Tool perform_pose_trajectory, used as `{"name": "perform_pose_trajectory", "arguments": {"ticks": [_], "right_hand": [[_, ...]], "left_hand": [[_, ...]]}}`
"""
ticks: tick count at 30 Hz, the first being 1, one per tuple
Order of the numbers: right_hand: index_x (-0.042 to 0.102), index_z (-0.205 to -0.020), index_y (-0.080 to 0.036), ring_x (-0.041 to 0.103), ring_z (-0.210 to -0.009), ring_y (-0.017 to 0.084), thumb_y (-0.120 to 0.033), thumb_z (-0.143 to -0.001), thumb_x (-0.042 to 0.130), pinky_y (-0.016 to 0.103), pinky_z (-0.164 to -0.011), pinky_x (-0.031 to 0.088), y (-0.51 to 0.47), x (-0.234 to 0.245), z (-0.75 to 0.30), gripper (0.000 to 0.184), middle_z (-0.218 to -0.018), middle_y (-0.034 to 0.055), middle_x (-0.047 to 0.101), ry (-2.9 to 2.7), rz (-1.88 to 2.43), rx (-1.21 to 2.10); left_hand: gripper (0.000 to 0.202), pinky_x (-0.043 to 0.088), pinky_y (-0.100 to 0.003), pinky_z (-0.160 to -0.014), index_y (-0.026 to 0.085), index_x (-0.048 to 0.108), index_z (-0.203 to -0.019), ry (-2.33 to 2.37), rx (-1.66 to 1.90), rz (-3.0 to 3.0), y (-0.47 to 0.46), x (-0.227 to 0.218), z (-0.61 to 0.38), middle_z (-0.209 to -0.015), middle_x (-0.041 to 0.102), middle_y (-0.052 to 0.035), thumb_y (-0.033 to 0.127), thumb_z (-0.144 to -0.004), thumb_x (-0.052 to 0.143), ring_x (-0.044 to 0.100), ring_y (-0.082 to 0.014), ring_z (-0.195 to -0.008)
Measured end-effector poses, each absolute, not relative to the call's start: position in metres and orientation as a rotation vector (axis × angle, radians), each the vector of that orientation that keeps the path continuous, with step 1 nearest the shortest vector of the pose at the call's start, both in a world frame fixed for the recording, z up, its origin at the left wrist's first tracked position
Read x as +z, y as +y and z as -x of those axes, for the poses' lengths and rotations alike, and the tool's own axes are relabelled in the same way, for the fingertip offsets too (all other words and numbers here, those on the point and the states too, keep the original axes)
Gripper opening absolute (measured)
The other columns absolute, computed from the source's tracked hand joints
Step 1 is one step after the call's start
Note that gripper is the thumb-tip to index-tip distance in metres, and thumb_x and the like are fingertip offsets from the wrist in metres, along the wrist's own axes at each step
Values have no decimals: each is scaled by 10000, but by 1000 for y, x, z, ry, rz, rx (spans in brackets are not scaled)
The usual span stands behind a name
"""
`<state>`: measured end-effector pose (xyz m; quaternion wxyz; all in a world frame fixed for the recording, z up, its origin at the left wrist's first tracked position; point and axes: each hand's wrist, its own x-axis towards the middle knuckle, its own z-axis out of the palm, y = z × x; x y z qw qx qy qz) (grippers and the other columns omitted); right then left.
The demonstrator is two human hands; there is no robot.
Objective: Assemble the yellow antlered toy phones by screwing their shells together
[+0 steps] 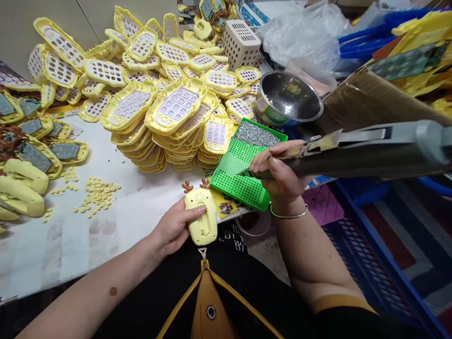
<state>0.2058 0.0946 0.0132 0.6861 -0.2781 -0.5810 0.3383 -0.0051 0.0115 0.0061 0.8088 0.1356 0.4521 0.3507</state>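
Note:
My left hand (175,225) grips a yellow toy phone (198,200) with brown antlers. Its back faces up, showing a speaker grille and an uncovered battery bay, with my thumb across the upper part. In my right hand (282,176) is a dark grey electric screwdriver (353,153), my fingers wrapped round its front end. The bit points left over a green perforated tray (229,181). Small silver screws (256,133) are heaped at the tray's far end. The screwdriver tip is apart from the toy phone.
Stacked yellow shells with keypads (178,106) stand behind the tray. Loose yellow buttons (97,195) and part-built shells (35,155) lie at left. A steel bowl (291,96), a beige perforated box (241,44) and a cardboard box (388,103) stand at the right.

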Motion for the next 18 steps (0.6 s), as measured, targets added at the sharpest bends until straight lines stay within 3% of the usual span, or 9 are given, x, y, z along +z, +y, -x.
{"name": "perform_pose_trajectory", "arguments": {"ticks": [6,13,18], "right_hand": [[648,-903,-289,536,-480,111,-290,-824,700,273,-481,484,94,13,-206,95,-577,-65,522,-1320,644,826],[626,-902,-315,522,-476,120,-378,-827,698,287,-481,500,90,7,-204,122,-576,-59,494,-1330,743,710],[595,-876,-288,545,-487,122,-345,-825,694,286,-491,501,81,18,-200,125,-575,-65,494,-1303,712,739]], "left_hand": [[419,573,-346,-761,162,608,-1121,944,742,-294,14,6,5,-1005,751,-94,159,-732,763,712,-255,-901],[445,564,-342,-802,154,602,-1144,963,737,-293,13,5,6,-1026,749,-99,156,-730,764,710,-240,-902],[435,555,-343,-793,143,620,-1101,953,728,-309,8,7,7,-1000,749,-104,159,-699,785,705,-225,-840]]}}
